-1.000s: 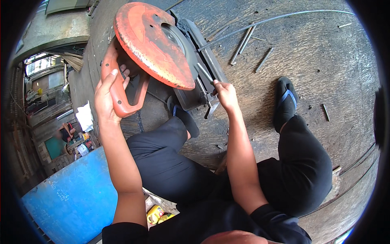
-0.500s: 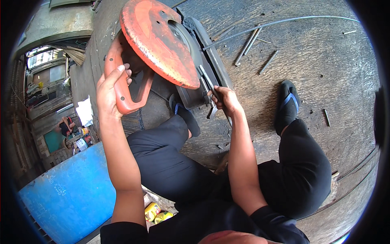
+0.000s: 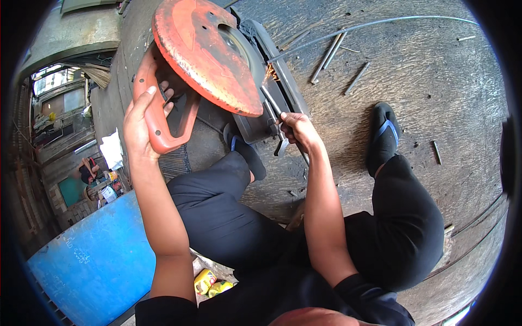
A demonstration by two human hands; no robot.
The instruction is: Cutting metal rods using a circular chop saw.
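An orange cut-off saw (image 3: 204, 51) with a scuffed blade guard stands on the ground in front of me. My left hand (image 3: 144, 117) is wrapped round its loop handle, fingertips showing through the opening. A thin metal rod (image 3: 270, 100) runs from my right hand (image 3: 299, 129) to the edge of the saw's disc (image 3: 247, 46). Thumb and fingers of that hand are closed on the rod, beside the clamp lever (image 3: 281, 146) of the saw's dark base (image 3: 253, 126). Orange sparks (image 3: 271, 73) fly where rod and disc meet.
Several cut metal rods (image 3: 356, 79) lie on the worn floor to the right. A long thin rod (image 3: 375, 23) stretches from the saw across the far side. My sandalled feet (image 3: 385, 133) flank the base. At left is a blue panel (image 3: 95, 261); beyond it sits another person (image 3: 88, 169).
Sparks have appeared at the disc, where there were none before. The saw's guard and handle sit slightly farther left in view, and my right hand has shifted slightly left with the rod.
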